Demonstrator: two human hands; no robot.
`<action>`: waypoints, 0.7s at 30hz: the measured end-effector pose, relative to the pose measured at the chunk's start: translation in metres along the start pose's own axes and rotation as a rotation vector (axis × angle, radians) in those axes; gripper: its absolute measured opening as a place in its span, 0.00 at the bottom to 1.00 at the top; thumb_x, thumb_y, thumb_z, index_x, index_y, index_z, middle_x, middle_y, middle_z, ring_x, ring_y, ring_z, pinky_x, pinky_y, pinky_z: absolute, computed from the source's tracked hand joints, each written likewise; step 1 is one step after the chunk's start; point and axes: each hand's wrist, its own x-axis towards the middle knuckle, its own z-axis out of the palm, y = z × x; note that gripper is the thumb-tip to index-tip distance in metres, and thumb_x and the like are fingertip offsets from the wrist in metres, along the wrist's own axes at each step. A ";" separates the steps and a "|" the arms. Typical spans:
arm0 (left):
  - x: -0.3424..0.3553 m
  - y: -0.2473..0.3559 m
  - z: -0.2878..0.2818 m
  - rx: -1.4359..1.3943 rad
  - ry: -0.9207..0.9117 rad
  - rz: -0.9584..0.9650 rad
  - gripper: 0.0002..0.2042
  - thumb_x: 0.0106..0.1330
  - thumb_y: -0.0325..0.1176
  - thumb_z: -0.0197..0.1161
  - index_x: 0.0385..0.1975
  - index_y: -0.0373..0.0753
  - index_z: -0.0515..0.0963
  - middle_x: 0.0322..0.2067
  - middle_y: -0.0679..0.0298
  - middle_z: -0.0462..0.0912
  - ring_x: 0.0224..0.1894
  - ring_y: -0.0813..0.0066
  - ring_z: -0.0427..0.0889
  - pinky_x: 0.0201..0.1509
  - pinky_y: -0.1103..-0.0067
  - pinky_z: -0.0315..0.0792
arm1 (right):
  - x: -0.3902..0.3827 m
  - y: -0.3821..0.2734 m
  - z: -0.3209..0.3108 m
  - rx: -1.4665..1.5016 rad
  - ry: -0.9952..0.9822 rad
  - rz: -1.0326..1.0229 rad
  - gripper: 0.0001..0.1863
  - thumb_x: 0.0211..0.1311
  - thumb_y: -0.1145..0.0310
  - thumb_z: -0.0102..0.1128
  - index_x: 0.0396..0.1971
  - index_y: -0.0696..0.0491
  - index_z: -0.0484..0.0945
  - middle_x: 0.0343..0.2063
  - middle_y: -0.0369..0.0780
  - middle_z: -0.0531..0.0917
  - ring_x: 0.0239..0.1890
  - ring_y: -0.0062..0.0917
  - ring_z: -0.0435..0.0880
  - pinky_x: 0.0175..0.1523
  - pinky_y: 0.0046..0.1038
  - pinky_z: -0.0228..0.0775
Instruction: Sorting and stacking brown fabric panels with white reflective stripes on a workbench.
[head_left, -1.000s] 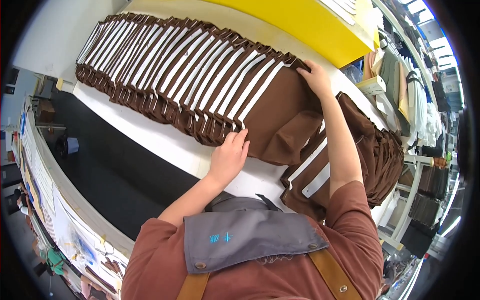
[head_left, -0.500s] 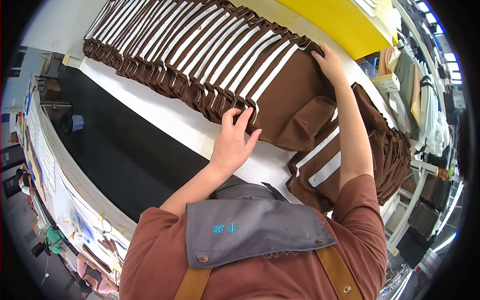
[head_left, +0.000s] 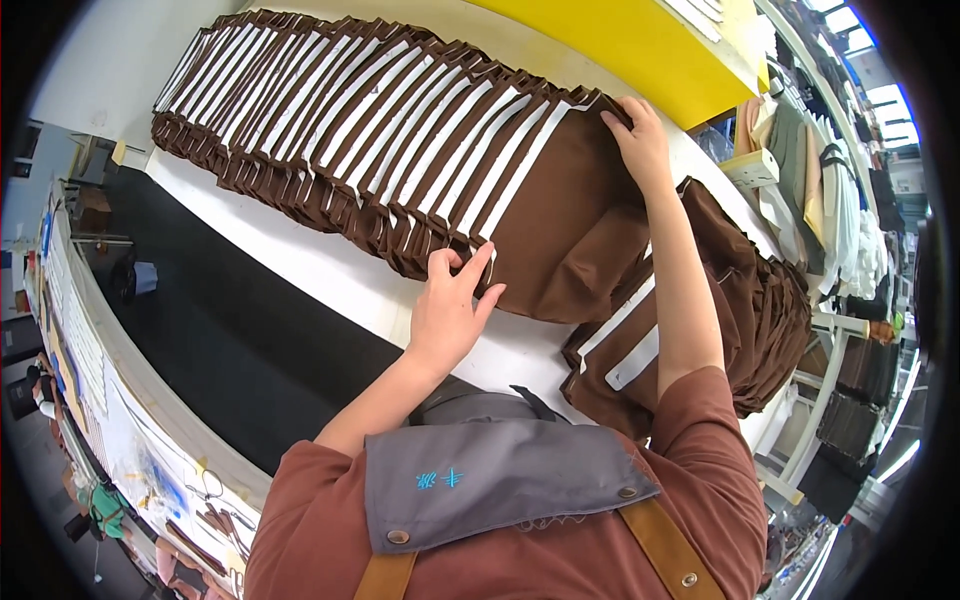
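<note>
A brown fabric piece with a white strip [head_left: 560, 190] lies at the right end of a long overlapping row of similar pieces [head_left: 330, 110]. My right hand [head_left: 640, 148] grips its far right corner, the thumb on top and the other fingers partly hidden behind the cloth. At the near left corner, beside the white strip, my left hand [head_left: 448, 315] has the fabric edge between its thumb and fingers. The piece's near right part is raised in a soft fold. Under my right forearm, a second heap of brown pieces [head_left: 745, 300] with white strips sits partly hidden.
The row rests on a white table [head_left: 270, 225]. A black surface [head_left: 230, 310] runs along its near left side. A yellow box-like block [head_left: 640, 45] stands behind the row. Hanging garments [head_left: 815, 190] and a white frame [head_left: 815, 400] are at the right.
The whole scene has shifted slightly left and down in the picture, hands included. Both hands stay at the same two corners of the brown piece.
</note>
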 end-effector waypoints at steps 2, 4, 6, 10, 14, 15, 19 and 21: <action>-0.001 -0.002 0.000 0.017 0.006 0.013 0.25 0.62 0.41 0.69 0.60 0.48 0.74 0.45 0.56 0.67 0.32 0.60 0.77 0.36 0.69 0.77 | -0.001 -0.019 -0.011 0.055 0.018 0.052 0.12 0.60 0.63 0.64 0.40 0.54 0.80 0.39 0.45 0.83 0.45 0.43 0.80 0.48 0.37 0.71; -0.001 -0.002 0.001 0.036 0.010 0.019 0.25 0.62 0.41 0.68 0.60 0.49 0.74 0.45 0.56 0.67 0.33 0.59 0.78 0.35 0.69 0.77 | 0.004 -0.020 -0.008 0.025 0.008 0.069 0.12 0.60 0.63 0.63 0.40 0.53 0.80 0.38 0.45 0.83 0.44 0.43 0.80 0.48 0.37 0.71; 0.001 0.000 0.001 0.055 0.009 0.028 0.25 0.62 0.41 0.68 0.60 0.49 0.74 0.45 0.56 0.67 0.33 0.59 0.78 0.34 0.68 0.77 | 0.009 -0.012 -0.002 -0.007 0.000 0.091 0.12 0.61 0.62 0.63 0.40 0.53 0.80 0.36 0.45 0.84 0.43 0.43 0.80 0.47 0.36 0.71; 0.004 0.002 0.003 0.097 0.025 0.060 0.24 0.62 0.41 0.68 0.59 0.50 0.74 0.44 0.56 0.67 0.32 0.59 0.79 0.32 0.69 0.77 | 0.005 0.016 0.024 -0.148 -0.058 0.148 0.14 0.61 0.59 0.61 0.41 0.52 0.80 0.35 0.45 0.84 0.41 0.45 0.81 0.45 0.38 0.72; 0.005 0.005 -0.002 0.179 0.017 0.049 0.24 0.63 0.41 0.68 0.59 0.50 0.74 0.44 0.56 0.68 0.34 0.60 0.78 0.32 0.70 0.77 | 0.003 0.018 0.033 -0.052 -0.051 0.229 0.14 0.60 0.59 0.61 0.41 0.51 0.80 0.37 0.46 0.85 0.42 0.44 0.82 0.46 0.39 0.73; 0.004 0.006 -0.002 0.179 0.013 0.047 0.24 0.63 0.41 0.68 0.59 0.50 0.74 0.44 0.56 0.68 0.34 0.60 0.78 0.32 0.70 0.77 | 0.004 0.019 0.035 -0.060 -0.050 0.224 0.14 0.60 0.59 0.61 0.41 0.51 0.80 0.37 0.47 0.85 0.42 0.44 0.82 0.47 0.39 0.73; 0.006 0.009 -0.001 0.361 0.147 0.241 0.22 0.60 0.32 0.65 0.57 0.52 0.77 0.52 0.62 0.70 0.46 0.64 0.75 0.45 0.72 0.72 | 0.005 0.023 0.042 -0.113 -0.071 0.218 0.14 0.60 0.59 0.61 0.41 0.51 0.81 0.36 0.47 0.85 0.42 0.44 0.82 0.47 0.39 0.73; 0.005 0.010 0.004 0.378 0.171 0.409 0.23 0.57 0.25 0.59 0.55 0.53 0.79 0.60 0.71 0.72 0.59 0.67 0.70 0.60 0.69 0.62 | 0.004 0.027 0.046 -0.084 -0.022 0.202 0.15 0.59 0.58 0.62 0.41 0.51 0.81 0.35 0.47 0.85 0.42 0.44 0.82 0.47 0.39 0.73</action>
